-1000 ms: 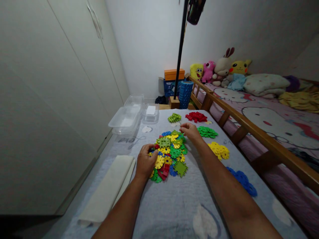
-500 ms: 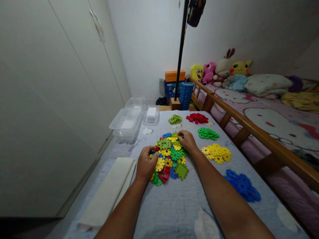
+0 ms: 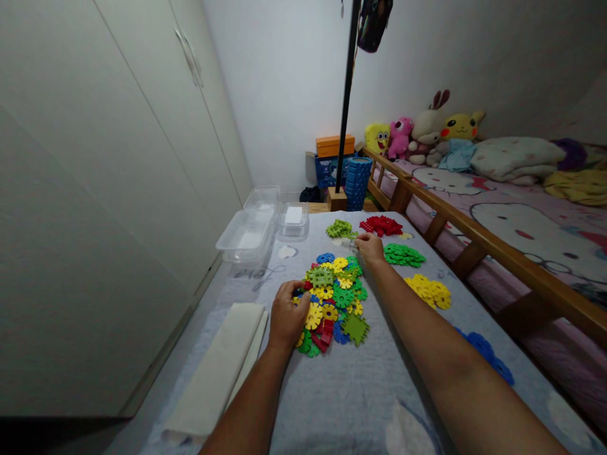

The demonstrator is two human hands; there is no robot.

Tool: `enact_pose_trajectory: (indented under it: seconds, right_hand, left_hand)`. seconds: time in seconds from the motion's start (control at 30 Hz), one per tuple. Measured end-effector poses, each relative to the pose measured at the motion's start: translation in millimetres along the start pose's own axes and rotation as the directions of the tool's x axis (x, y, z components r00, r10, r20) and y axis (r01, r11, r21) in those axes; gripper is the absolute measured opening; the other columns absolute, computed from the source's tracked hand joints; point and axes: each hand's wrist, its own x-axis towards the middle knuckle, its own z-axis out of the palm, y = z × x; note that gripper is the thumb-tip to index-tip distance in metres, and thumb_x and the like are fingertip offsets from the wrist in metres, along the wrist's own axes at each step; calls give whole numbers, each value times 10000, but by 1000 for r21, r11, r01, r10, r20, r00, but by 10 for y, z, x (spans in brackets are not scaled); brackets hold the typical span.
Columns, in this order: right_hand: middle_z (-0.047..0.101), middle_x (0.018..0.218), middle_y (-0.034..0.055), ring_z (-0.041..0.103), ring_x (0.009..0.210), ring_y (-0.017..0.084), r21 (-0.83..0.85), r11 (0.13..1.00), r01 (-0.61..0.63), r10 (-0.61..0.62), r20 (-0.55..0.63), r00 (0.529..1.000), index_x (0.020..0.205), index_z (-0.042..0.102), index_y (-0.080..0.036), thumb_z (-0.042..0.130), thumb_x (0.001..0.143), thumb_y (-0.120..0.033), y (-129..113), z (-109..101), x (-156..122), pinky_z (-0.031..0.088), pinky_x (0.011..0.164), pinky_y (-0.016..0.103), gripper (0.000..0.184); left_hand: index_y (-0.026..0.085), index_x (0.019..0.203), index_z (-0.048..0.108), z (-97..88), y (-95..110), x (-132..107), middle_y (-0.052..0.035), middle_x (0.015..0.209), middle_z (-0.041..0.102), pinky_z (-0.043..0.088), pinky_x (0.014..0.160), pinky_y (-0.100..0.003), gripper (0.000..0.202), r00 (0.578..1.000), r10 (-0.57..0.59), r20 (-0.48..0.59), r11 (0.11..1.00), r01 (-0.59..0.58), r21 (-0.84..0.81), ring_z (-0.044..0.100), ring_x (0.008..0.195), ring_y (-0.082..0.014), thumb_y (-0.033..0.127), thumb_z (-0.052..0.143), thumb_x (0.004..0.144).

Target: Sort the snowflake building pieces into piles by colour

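The bench point(image 3: 341, 398), covered by a grey patterned cloth, is spread beneath both hands. A folded pale cloth point(image 3: 215, 373) is laid to the left of the left fingers and nearer the body. Clear plastic containers point(image 3: 244, 235) are set farther out, beyond the left fingers and to their left. The mixed heap point(image 3: 329, 311) of coloured plastic pieces is touched along its left edge by the left fingers; from the right fingers it is placed nearer the body and slightly left.

The left hand point(image 3: 287, 319) is curved, with thumb and fingers parted over that edge; whether a piece is gripped there cannot be told, since the inner side is hidden. The right hand point(image 3: 371, 251) is reached farther out, its fingers narrowed on a light-green piece point(image 3: 351, 236).

Around the right fingers, sorted piles are arranged: the blue pile point(image 3: 481, 345), well nearer the body and partly covered by the forearm; the yellow pile point(image 3: 429, 292), nearer and rightward; the green pile point(image 3: 404, 254), just right; the red pile point(image 3: 380, 225), just beyond; and the light-green pile point(image 3: 338, 229), just left. Within the heap, a green lattice block point(image 3: 321, 277) is seen just right of the left fingers.
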Motion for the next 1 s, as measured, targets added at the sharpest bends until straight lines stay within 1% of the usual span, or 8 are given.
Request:
enact_pose_trajectory:
  seconds: [0.1,0.2,0.37,0.5,0.6,0.67,0.77,1.0]
  right_hand:
    - [691,728,61,642,808,238,-126,992,-24,13,-83,996,710,664,-194,556,643,-183,-8,10,182,518,819,348,128]
    - [707,865,124,623,977,268,-323,944,68,-92,-61,994,822,732,-154,527,649,-113,-41,24,271,473,965,381,271]
    - [657,1099,170,573,1101,258,-484,857,177,-159,78,984,997,752,-106,524,691,-79,-73,154,160,430,1017,331,383]
    - [675,1138,160,572,1149,245,-485,824,293,-202,232,952,1066,755,-95,527,731,-84,-99,218,50,406,1053,294,405]
    - [687,1161,166,576,1155,262,-514,819,254,-173,201,964,1118,746,-103,514,759,-85,-114,184,30,404,1063,337,429]
    - [682,1185,182,578,1145,295,-571,802,176,-108,153,982,1166,733,-125,523,781,-106,-116,151,18,421,1035,394,439]
    - [684,1201,168,585,1126,320,-629,770,106,-21,141,990,1193,721,-191,554,790,-136,-112,133,-31,442,978,436,440]
    - [717,1179,81,582,1143,283,-584,795,167,-55,205,977,1086,747,-261,571,783,-150,-118,157,-132,428,1009,405,368]
  left_hand:
    - [208,965,684,2,16,-6,-51,999,695,518,946,-390,169,1000,1,-3,1000,-1,3,660,982,-218,250,597,826]
    - [207,965,680,0,32,-11,-55,1011,693,511,955,-392,168,1000,-3,1,1000,3,-1,655,995,-220,254,600,825]
    - [209,955,674,-8,54,-12,-56,1005,688,500,969,-396,154,1000,-17,8,1000,17,-6,647,1003,-221,243,604,821]
    - [207,955,669,-10,60,-18,-54,1005,683,498,960,-389,148,1000,-5,17,1000,5,-4,643,1001,-218,236,600,827]
    - [207,945,670,-13,61,-22,-51,998,682,500,951,-380,139,1000,0,15,1000,0,9,643,996,-215,228,602,825]
    - [209,938,672,-14,65,-21,-48,989,685,504,943,-374,136,1000,4,8,1000,-4,15,647,989,-214,224,606,820]
    - [212,933,677,-14,75,-15,-47,984,691,510,943,-374,136,1000,8,0,1000,-8,17,653,984,-214,222,611,814]
    - [207,933,679,-11,76,-6,-52,989,693,508,954,-384,140,1000,-1,5,1000,1,15,654,991,-217,217,610,812]
